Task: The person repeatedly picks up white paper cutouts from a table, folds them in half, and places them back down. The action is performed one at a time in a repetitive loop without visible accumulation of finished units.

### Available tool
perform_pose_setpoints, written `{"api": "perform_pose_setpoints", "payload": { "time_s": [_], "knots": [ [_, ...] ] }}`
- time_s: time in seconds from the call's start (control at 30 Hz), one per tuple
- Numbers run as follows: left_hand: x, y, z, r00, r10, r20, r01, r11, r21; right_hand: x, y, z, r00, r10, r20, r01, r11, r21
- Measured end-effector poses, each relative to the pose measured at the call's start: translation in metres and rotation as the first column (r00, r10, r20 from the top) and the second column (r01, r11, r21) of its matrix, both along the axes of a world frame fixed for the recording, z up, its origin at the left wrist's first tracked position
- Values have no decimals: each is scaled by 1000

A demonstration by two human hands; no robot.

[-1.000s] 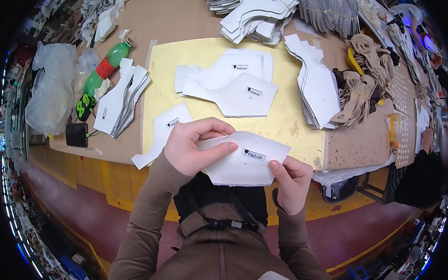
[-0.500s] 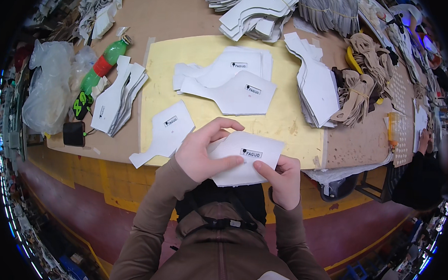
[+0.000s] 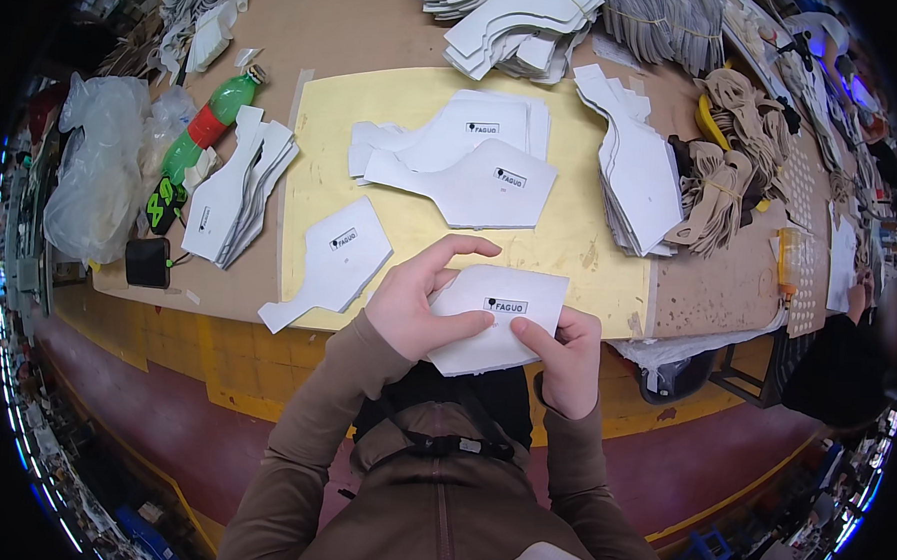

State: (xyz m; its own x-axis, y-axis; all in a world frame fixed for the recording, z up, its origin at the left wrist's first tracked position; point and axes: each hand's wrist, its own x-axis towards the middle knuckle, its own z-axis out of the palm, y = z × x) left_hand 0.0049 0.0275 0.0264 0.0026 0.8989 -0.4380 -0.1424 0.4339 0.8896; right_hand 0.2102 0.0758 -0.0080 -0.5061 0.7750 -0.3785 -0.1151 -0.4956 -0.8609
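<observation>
Between my two hands, over the table's near edge, is a white cut piece (image 3: 496, 332) with a small dark printed label. My left hand (image 3: 422, 304) grips its left side, thumb on the face and index finger stretched past the top edge. My right hand (image 3: 565, 360) pinches the right side, thumb on top and fingers behind. To the left lies a single white cut piece (image 3: 341, 257) with a narrow tail. Beyond it, a stack of similar pieces (image 3: 472, 196) rests on the yellow sheet (image 3: 598, 287), overlapping another white stack (image 3: 455, 130).
More white stacks lie at left (image 3: 234, 196) and right (image 3: 633, 178). A green bottle (image 3: 221, 110), a clear plastic bag (image 3: 98, 165) and a black box-like object (image 3: 149, 263) sit at far left. Beige bundled straps (image 3: 723, 182) lie right. Another person's hand (image 3: 856, 298) shows at far right.
My left hand has shifted slightly to the right along the white piece, its thumb closer to my right thumb. The piece stays between both hands.
</observation>
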Motion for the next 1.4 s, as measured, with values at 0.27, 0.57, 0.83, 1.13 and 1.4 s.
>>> {"api": "perform_pose_setpoints", "payload": {
  "time_s": [0.27, 0.57, 0.83, 1.13, 1.4],
  "knots": [
    [-1, -1, -4, 999, -9, -38, 10, 1000, 25, -2, -2, -2, 1000, -2, 16, 2, 1000, -14],
    [-2, -2, -5, 999, -22, -33, 23, 1000, 19, -1, -3, -3, 999, 23, 23, -23, 1000, -11],
    [-4, -3, -7, 999, -24, -21, 24, 1000, -3, -3, -5, -4, 1000, -21, 17, 21, 1000, 0],
    [29, -14, -1, 731, 247, -636, 243, 777, 580, 16, 11, 14, 997, 42, 62, -59, 952, 299],
    [43, -16, -9, 742, 493, 453, -655, 677, 336, -11, 17, 42, 972, -87, 219, -149, 492, 858]
  ]
}}
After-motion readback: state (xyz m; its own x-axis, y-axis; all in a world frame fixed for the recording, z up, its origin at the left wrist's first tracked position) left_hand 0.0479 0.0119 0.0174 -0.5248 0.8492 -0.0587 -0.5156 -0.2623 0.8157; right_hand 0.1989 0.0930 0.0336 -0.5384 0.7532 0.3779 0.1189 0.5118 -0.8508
